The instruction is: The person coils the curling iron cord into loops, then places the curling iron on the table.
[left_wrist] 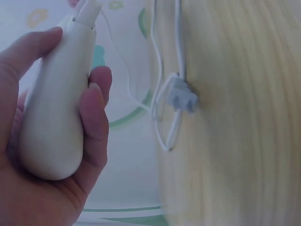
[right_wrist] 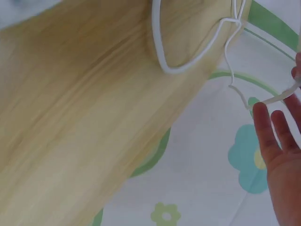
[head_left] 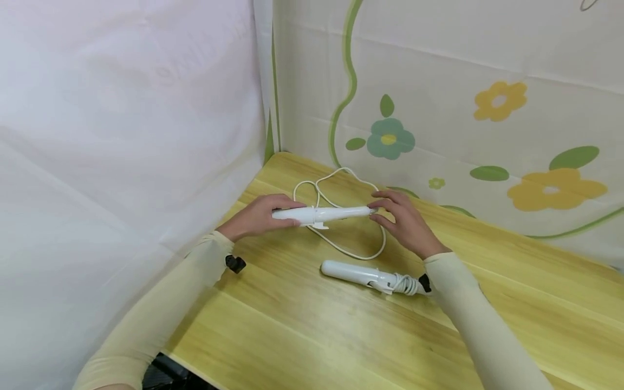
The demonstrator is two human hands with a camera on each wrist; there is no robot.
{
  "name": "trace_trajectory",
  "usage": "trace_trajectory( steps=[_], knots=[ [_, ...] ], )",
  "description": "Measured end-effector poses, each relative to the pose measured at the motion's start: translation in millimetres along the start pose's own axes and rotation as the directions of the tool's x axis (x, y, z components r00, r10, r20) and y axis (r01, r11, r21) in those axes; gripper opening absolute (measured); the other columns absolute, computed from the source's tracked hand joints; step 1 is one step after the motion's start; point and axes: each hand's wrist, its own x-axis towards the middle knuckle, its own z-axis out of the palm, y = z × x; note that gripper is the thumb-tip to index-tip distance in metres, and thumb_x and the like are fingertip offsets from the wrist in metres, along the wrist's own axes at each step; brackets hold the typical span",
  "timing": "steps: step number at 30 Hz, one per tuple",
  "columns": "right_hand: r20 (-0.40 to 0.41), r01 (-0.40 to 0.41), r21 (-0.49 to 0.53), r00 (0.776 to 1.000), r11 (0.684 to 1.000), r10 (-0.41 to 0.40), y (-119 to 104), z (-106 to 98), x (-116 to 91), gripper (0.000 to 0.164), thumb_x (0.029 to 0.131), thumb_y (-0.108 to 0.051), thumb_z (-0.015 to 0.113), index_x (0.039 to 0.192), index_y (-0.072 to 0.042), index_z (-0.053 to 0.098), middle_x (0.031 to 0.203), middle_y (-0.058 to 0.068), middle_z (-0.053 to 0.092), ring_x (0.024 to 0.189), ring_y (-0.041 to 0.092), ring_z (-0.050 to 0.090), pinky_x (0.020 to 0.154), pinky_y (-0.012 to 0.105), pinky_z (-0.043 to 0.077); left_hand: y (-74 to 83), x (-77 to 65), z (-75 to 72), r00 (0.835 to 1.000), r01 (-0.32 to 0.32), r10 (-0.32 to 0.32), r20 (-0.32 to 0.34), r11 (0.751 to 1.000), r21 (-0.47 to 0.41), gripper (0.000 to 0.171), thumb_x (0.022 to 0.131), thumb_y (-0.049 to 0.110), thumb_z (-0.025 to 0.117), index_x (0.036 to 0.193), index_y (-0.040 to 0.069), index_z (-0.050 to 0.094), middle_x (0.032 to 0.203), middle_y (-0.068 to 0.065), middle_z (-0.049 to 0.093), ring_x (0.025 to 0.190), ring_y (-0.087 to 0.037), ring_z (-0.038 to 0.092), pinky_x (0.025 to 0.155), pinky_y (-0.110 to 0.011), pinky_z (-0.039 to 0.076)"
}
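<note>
A slim white hair iron (head_left: 336, 214) is held level above the table, a small tab jutting from its underside. My left hand (head_left: 258, 218) grips its left part; up close, the left wrist view shows thumb and fingers curled round its smooth, rounded end. At the other tip, my right hand (head_left: 407, 223) pinches the end between thumb and fingers. The right wrist view has other fingers (right_wrist: 265, 134) extended beside the white cord (right_wrist: 193, 61). That cord loops on the table behind and below the iron. A plug (left_wrist: 183, 96) shows with it in the left wrist view.
A second white hair iron (head_left: 358, 273), cord wound round its handle, lies on the wooden table (head_left: 292, 319) nearer to me, beside the right wrist. A plain white curtain (head_left: 122, 135) hangs on the left, a flowered one (head_left: 439, 65) behind the table.
</note>
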Motion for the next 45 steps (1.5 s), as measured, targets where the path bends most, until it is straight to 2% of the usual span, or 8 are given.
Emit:
trace_trajectory(
  steps=[6, 14, 22, 29, 33, 38, 41, 45],
  knots=[
    [-0.037, 0.041, -0.015, 0.998, 0.999, -0.042, -5, -11, -9, 0.02, 0.098, -0.01, 0.082, 0.117, -0.01, 0.079, 0.125, 0.009, 0.077, 0.135, 0.035, 0.058, 0.115, 0.061, 0.043, 7.0, -4.4, -7.4, 0.999, -0.034, 0.034, 0.017, 0.999, -0.023, 0.05, 0.096, 0.034, 0.087, 0.143, 0.026, 0.074, 0.131, 0.002, 0.076, 0.107, -0.018, 0.068, 0.089, -0.037, 0.055],
    [-0.143, 0.127, -0.055, 0.981, 0.99, -0.134, -14, -30, -19, 0.022, 0.088, -0.004, 0.088, 0.107, -0.011, 0.08, 0.103, 0.001, 0.078, 0.101, 0.025, 0.071, 0.097, 0.046, 0.049, 22.7, -12.5, -22.3, 0.995, -0.049, 0.055, 0.084, 0.996, -0.078, 0.061, 0.091, 0.04, 0.09, 0.148, 0.034, 0.069, 0.14, 0.005, 0.074, 0.107, -0.018, 0.068, 0.088, -0.037, 0.056],
    [-0.299, 0.04, -0.045, 0.953, 0.998, -0.052, -5, -48, -29, 0.019, 0.096, 0.005, 0.078, 0.111, -0.006, 0.081, 0.099, 0.004, 0.077, 0.091, 0.006, 0.064, 0.085, 0.016, 0.045, 20.2, -19.5, -45.3, 1.0, 0.02, -0.021, 0.0, 0.961, -0.277, 0.056, 0.093, 0.029, 0.09, 0.145, 0.032, 0.072, 0.135, 0.0, 0.077, 0.092, -0.02, 0.068, 0.07, -0.029, 0.057],
    [-0.324, 0.022, 0.0, 0.946, 1.0, -0.021, 3, -46, -35, 0.021, 0.1, 0.008, 0.071, 0.115, -0.004, 0.08, 0.097, 0.006, 0.075, 0.088, -0.002, 0.059, 0.081, 0.015, 0.044, 12.8, -20.0, -53.6, 0.994, -0.005, -0.032, -0.104, 0.942, -0.336, 0.054, 0.095, 0.024, 0.088, 0.146, 0.025, 0.072, 0.082, -0.009, 0.076, 0.062, -0.018, 0.059, 0.047, -0.028, 0.043],
    [-0.319, 0.095, -0.117, 0.939, 0.989, -0.128, -5, -42, -34, 0.018, 0.103, 0.005, 0.069, 0.117, -0.001, 0.078, 0.093, 0.005, 0.071, 0.08, 0.006, 0.057, 0.07, 0.021, 0.047, 14.1, -18.4, -53.3, 0.982, -0.004, -0.064, -0.178, 0.933, -0.359, 0.053, 0.097, 0.026, 0.086, 0.147, 0.027, 0.071, 0.076, -0.008, 0.074, 0.064, -0.02, 0.06, 0.047, -0.028, 0.041],
    [-0.217, 0.277, -0.351, 0.905, 0.894, -0.365, -33, -41, -22, 0.039, 0.119, -0.028, 0.046, 0.115, -0.001, 0.074, 0.097, 0.009, 0.071, 0.083, 0.024, 0.064, 0.071, 0.042, 0.057, 23.2, -12.0, -42.3, 0.957, -0.022, -0.049, -0.287, 0.971, -0.239, 0.051, 0.096, 0.033, 0.088, 0.145, 0.034, 0.072, 0.105, -0.004, 0.083, 0.078, -0.018, 0.067, 0.059, -0.027, 0.051],
    [-0.163, 0.34, -0.435, 0.881, 0.834, -0.444, -47, -43, -17, 0.045, 0.121, -0.03, 0.039, 0.111, -0.002, 0.073, 0.098, 0.009, 0.072, 0.088, 0.029, 0.065, 0.076, 0.044, 0.059, 30.3, -8.0, -32.0, 0.941, -0.1, 0.088, -0.327, 0.995, -0.021, 0.052, 0.094, 0.031, 0.089, 0.143, 0.028, 0.074, 0.124, -0.001, 0.082, 0.087, -0.018, 0.071, 0.072, -0.033, 0.056],
    [-0.111, 0.378, -0.471, 0.871, 0.797, -0.478, -55, -47, -17, 0.045, 0.121, -0.029, 0.039, 0.109, -0.002, 0.073, 0.096, 0.007, 0.072, 0.088, 0.027, 0.064, 0.077, 0.041, 0.059, 40.3, -6.5, -22.6, 0.915, -0.275, 0.335, -0.224, 0.925, 0.263, 0.051, 0.093, 0.029, 0.089, 0.141, 0.018, 0.076, 0.118, -0.004, 0.084, 0.091, -0.017, 0.076, 0.077, -0.038, 0.06]
  ],
)
